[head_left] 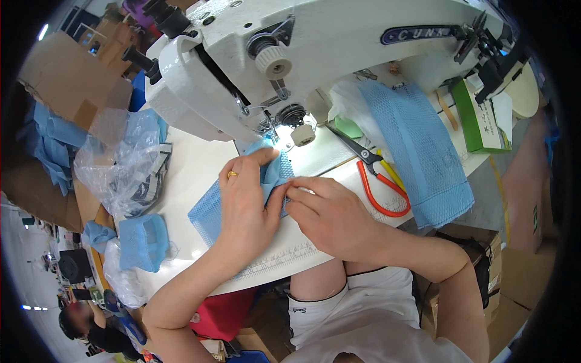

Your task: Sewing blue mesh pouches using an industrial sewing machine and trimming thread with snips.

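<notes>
A piece of light-blue mesh fabric (206, 210) lies under the lit needle area of a white sewing machine (339, 36). My left hand (245, 196), with a gold ring, grips its folded blue edge close to the needle, index finger stretched toward the presser foot. Beside it, my right hand (327, 212) pinches the same edge between thumb and fingers. The two thumbs nearly meet. Exactly how the fabric sits under the presser foot is hard to make out.
Right of the needle lie black scissors with red handles (381, 193), a larger blue mesh piece (417, 145) and a green-and-white box (478, 121). At left are a clear plastic bag (121, 157), a folded blue piece (144, 242) and a cardboard box (66, 78). Another person (100, 330) is at lower left.
</notes>
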`<state>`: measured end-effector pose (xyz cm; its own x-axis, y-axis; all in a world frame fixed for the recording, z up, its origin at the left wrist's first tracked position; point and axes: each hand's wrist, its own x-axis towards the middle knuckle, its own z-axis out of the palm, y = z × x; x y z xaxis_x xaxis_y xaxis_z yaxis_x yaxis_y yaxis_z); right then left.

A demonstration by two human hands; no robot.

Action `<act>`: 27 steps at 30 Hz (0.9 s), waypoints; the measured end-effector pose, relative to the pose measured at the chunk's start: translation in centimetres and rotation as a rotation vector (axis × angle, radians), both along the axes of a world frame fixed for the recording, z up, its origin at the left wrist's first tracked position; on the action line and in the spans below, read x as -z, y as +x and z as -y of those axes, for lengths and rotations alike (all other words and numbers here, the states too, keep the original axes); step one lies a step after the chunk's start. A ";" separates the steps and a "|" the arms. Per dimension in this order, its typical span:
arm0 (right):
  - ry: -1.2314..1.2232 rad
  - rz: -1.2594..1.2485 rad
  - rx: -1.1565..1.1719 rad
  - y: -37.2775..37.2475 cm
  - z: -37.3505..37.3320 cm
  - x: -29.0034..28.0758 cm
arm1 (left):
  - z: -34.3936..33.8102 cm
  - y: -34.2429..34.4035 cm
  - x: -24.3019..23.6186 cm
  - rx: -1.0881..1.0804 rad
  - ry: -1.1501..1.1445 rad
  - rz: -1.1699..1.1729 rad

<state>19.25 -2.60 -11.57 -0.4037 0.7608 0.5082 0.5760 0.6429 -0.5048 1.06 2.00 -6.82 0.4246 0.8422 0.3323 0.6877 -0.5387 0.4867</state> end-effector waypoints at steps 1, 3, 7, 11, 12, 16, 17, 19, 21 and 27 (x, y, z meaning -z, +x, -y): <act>0.049 -0.007 0.006 -0.1 0.2 0.2 | -0.1 -0.4 0.2 -0.008 0.001 0.003; 0.105 0.001 0.015 -0.2 0.4 0.0 | -0.7 -1.7 1.1 0.056 0.035 -0.101; 0.160 0.073 0.027 -0.3 0.2 -0.4 | -1.2 -1.7 0.5 0.122 0.127 -0.159; 0.212 0.091 0.073 -0.3 0.2 -0.9 | -1.4 -0.6 -1.3 0.158 0.123 -0.220; 0.239 0.094 0.116 -0.3 0.3 -0.9 | -1.4 -0.5 -1.5 0.175 0.106 -0.253; 0.241 0.102 0.133 -0.5 0.2 -0.6 | -1.9 -0.3 -3.2 0.195 0.078 -0.419; 0.226 0.111 0.123 -0.5 0.2 -0.5 | -1.9 -0.2 -3.2 0.196 0.076 -0.420; 0.210 0.119 0.112 -0.4 0.3 -0.4 | -1.9 0.3 -3.0 0.222 0.047 -0.454; 0.103 0.159 0.062 -0.2 0.8 -0.5 | -1.3 0.8 -2.7 0.201 0.035 -0.435; 0.133 0.117 0.103 -0.1 0.7 -0.5 | -0.9 0.4 -2.7 0.179 0.003 -0.384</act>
<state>19.10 -3.26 -11.07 -0.3893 0.7303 0.5614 0.6918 0.6342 -0.3453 1.45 2.86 -4.15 0.6574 0.7433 0.1236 0.7145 -0.6670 0.2112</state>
